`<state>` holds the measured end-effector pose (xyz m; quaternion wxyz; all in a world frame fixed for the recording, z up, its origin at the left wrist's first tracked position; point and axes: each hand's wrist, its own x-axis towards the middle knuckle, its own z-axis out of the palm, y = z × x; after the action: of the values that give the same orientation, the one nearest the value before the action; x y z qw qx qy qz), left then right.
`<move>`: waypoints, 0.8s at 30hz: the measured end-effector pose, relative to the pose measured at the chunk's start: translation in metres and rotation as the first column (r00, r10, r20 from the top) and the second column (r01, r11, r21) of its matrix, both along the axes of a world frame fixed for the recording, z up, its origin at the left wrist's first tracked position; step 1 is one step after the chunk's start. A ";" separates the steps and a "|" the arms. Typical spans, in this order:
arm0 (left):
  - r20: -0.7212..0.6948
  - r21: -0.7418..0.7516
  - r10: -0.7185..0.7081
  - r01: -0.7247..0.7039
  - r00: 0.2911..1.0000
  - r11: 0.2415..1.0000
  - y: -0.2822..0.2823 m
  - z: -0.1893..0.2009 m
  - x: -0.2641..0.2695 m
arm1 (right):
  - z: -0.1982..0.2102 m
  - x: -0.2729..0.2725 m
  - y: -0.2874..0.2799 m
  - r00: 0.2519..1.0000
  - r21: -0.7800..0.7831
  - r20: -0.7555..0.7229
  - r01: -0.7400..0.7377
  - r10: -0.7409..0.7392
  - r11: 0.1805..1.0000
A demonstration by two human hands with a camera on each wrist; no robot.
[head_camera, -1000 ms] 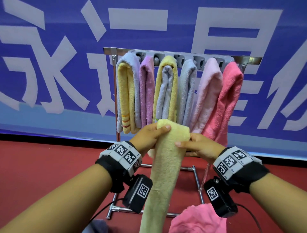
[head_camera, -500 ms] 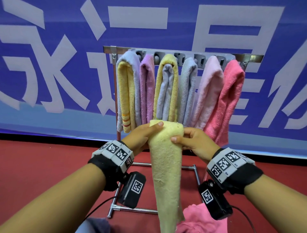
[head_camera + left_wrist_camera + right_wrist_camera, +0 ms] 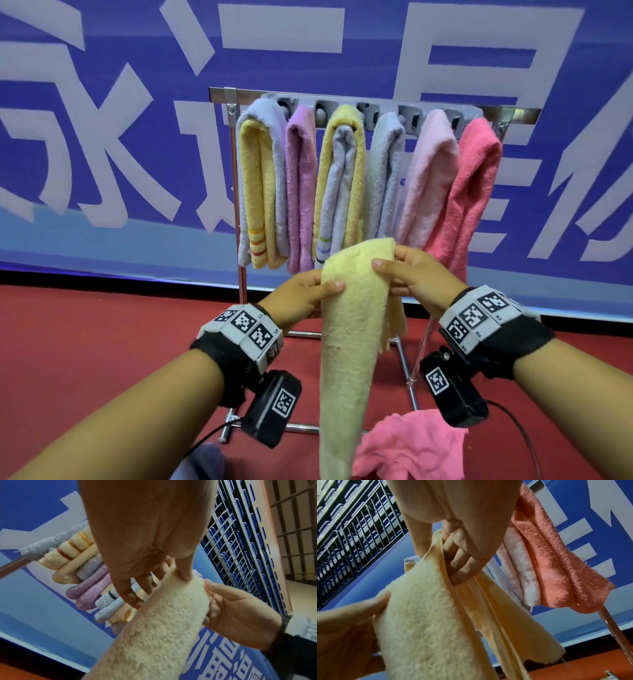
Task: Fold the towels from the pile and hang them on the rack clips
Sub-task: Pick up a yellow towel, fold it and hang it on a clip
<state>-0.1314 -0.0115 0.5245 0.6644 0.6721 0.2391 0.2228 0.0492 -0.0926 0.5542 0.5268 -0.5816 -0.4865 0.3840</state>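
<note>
Plainly soft, light and limp, the yellow towel (image 3: 352,342) hangs at the frame's centre, below the rack (image 3: 376,102), pinched at its top corners by the left hand (image 3: 301,298) and right hand (image 3: 418,274), the best hold since lower folds would sag.
</note>
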 end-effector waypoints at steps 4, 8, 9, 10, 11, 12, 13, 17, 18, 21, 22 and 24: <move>0.056 -0.033 0.022 -0.020 0.998 0.999 -0.002 0.011 0.009 | -0.009 -0.002 -0.005 0.998 -0.073 -0.043 -0.038 0.035 0.997; 0.034 -0.059 0.049 -0.047 0.998 0.997 0.003 0.022 0.010 | -0.025 -0.007 -0.007 0.991 -0.148 -0.103 -0.096 0.081 0.984; 0.028 -0.062 0.050 -0.048 0.998 0.997 0.004 0.024 0.008 | -0.029 -0.008 -0.007 0.990 -0.175 -0.092 -0.119 0.104 0.977; 0.029 -0.067 0.050 -0.048 0.998 0.997 0.005 0.025 0.007 | -0.033 -0.009 -0.007 0.989 -0.197 -0.073 -0.142 0.130 0.970; 0.032 -0.074 0.053 -0.051 0.998 0.996 0.007 0.026 0.005 | -0.037 -0.010 -0.006 0.987 -0.210 -0.048 -0.162 0.155 0.964; 0.033 -0.081 0.063 -0.061 0.997 0.995 0.008 0.026 0.002 | -0.038 -0.011 -0.005 0.985 -0.213 -0.034 -0.172 0.169 0.962; 0.028 -0.086 0.079 -0.076 0.997 0.993 0.009 0.025 -0.001 | -0.038 -0.012 -0.004 0.985 -0.204 -0.029 -0.171 0.168 0.964; 0.002 -0.103 0.132 -0.132 0.991 0.986 0.013 0.018 -0.013 | -0.030 -0.018 0.001 0.986 -0.117 -0.036 -0.164 0.160 0.980; 0.003 -0.116 0.132 -0.130 0.991 0.985 0.013 0.014 -0.015 | -0.028 -0.020 0.002 0.986 -0.097 -0.034 -0.163 0.161 0.982; -0.017 -0.129 0.071 -0.072 0.997 0.989 0.010 -0.001 -0.022 | -0.024 -0.025 0.006 0.985 -0.040 -0.054 -0.165 0.163 0.986; -0.024 -0.132 0.044 -0.047 0.999 0.990 0.007 -0.006 -0.024 | -0.021 -0.027 0.005 0.985 -0.027 -0.059 -0.165 0.163 0.986; -0.048 -0.131 -0.010 0.003 0.999 0.991 0.004 -0.015 -0.026 | -0.019 -0.027 0.005 0.987 -0.014 -0.049 -0.151 0.150 0.988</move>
<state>-0.1570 -0.0073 0.5096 0.7017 0.6332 0.2670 0.1881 0.0221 -0.0872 0.5353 0.5026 -0.5386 -0.5128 0.4408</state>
